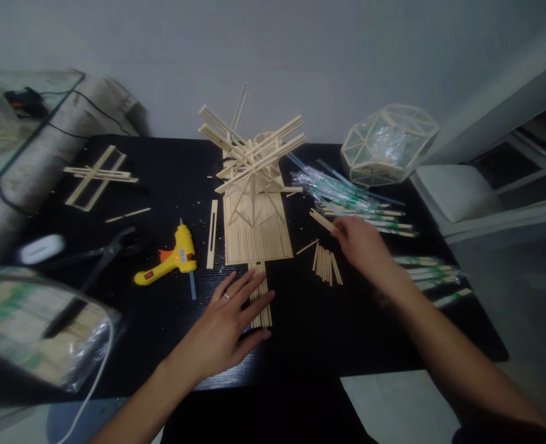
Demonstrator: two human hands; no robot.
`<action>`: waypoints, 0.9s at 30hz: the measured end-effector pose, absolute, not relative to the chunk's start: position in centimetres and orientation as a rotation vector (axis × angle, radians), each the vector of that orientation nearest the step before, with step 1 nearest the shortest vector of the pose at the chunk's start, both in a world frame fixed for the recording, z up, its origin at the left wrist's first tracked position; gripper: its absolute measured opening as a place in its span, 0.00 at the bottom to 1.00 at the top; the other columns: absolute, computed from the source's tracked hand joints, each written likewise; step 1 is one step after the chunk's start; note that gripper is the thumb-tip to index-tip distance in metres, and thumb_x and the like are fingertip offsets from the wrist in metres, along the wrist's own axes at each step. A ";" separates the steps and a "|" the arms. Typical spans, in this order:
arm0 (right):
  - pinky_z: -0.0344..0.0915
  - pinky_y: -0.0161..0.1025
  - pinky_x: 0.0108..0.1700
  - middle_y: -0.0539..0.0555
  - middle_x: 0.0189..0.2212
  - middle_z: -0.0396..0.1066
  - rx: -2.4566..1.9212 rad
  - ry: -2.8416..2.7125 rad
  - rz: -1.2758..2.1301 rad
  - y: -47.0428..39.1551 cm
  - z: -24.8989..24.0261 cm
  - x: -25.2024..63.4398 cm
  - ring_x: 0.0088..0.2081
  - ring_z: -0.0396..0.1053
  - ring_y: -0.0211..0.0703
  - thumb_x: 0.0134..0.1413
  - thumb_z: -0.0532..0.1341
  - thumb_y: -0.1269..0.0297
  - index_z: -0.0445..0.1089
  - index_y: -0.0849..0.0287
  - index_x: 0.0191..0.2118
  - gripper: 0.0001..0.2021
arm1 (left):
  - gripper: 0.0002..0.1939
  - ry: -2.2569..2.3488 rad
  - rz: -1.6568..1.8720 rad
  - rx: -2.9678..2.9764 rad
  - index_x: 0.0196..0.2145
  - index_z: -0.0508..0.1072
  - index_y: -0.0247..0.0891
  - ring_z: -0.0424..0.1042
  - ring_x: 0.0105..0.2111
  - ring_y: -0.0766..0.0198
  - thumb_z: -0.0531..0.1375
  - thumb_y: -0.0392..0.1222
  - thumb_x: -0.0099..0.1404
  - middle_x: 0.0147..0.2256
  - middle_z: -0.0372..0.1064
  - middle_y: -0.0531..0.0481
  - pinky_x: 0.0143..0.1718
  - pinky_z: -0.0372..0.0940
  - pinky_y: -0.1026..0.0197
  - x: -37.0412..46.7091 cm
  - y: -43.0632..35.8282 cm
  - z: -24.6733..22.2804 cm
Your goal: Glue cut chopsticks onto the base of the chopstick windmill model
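My left hand (233, 311) lies with fingers spread over a row of wooden sticks (261, 314) laid side by side. The row meets the front edge of a flat panel of sticks (258, 240). On that panel stands a wooden stick model (254, 157) with crossed arms at its top. To the right, my right hand (363, 243) is closed on a pair of chopsticks (323, 221), its fingertips partly hidden. Short cut sticks (326, 264) lie just left of that hand. A yellow glue gun (175, 256) rests on its side left of the panel.
Wrapped chopsticks (356, 197) lie at the right, before a faceted stick frame (390, 145). Crossed sticks (99, 176) lie at the far left, with pliers (101, 265) nearer. A plastic bag of chopsticks (45, 333) sits on the left edge of the black table (310, 345).
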State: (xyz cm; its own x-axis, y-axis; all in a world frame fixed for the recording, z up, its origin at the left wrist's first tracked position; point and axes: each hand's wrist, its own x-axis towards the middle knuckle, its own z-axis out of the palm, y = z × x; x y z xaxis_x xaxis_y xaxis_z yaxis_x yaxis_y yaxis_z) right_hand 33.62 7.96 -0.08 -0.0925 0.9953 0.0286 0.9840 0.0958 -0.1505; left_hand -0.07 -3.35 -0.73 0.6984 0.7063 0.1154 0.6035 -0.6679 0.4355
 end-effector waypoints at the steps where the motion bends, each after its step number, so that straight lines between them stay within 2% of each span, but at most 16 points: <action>1: 0.67 0.47 0.46 0.61 0.39 0.77 -2.038 -2.237 0.146 8.1 0.0 33.6 0.44 0.74 0.56 0.66 0.60 0.68 0.75 0.60 0.42 0.05 | 0.30 1.022 0.399 2.538 0.70 0.65 0.44 0.55 0.72 0.40 0.62 0.49 0.74 0.72 0.56 0.39 0.69 0.55 0.28 -0.1 -3.4 -0.7; 6: 0.65 0.44 0.44 0.60 0.37 0.77 -2.074 -2.283 0.181 8.5 0.3 33.6 0.41 0.74 0.53 0.67 0.60 0.69 0.73 0.60 0.40 0.05 | 0.29 1.037 0.400 2.532 0.69 0.66 0.44 0.57 0.72 0.40 0.63 0.49 0.73 0.72 0.56 0.39 0.69 0.55 0.28 -0.2 -3.3 -0.7; 10: 0.64 0.45 0.43 0.65 0.38 0.76 -2.111 -2.338 0.181 8.6 0.3 33.6 0.40 0.74 0.55 0.68 0.58 0.71 0.72 0.64 0.43 0.06 | 0.27 1.047 0.406 2.548 0.67 0.68 0.43 0.57 0.72 0.41 0.62 0.49 0.74 0.71 0.58 0.39 0.70 0.55 0.29 -0.4 -3.4 -0.7; 19: 0.66 0.49 0.45 0.71 0.40 0.73 -2.135 -2.471 0.042 8.6 -0.6 32.4 0.40 0.71 0.57 0.58 0.51 0.83 0.71 0.72 0.46 0.15 | 0.28 1.049 0.422 2.539 0.68 0.67 0.43 0.58 0.72 0.41 0.62 0.49 0.74 0.71 0.58 0.38 0.69 0.57 0.28 -0.3 -3.4 -0.8; 23: 0.67 0.52 0.46 0.73 0.39 0.71 -2.130 -2.491 -0.070 8.3 -1.6 32.0 0.41 0.69 0.60 0.53 0.52 0.82 0.70 0.74 0.46 0.16 | 0.28 1.055 0.450 2.512 0.67 0.68 0.44 0.58 0.71 0.41 0.63 0.50 0.73 0.71 0.59 0.39 0.69 0.57 0.28 -0.3 -3.4 -1.0; 27: 0.67 0.50 0.43 0.73 0.39 0.70 -2.144 -2.481 -0.141 8.0 -2.1 31.7 0.41 0.68 0.59 0.53 0.53 0.80 0.69 0.74 0.48 0.17 | 0.28 1.053 0.465 2.509 0.68 0.68 0.45 0.58 0.71 0.41 0.63 0.50 0.73 0.71 0.59 0.40 0.69 0.57 0.29 -0.4 -3.4 -1.1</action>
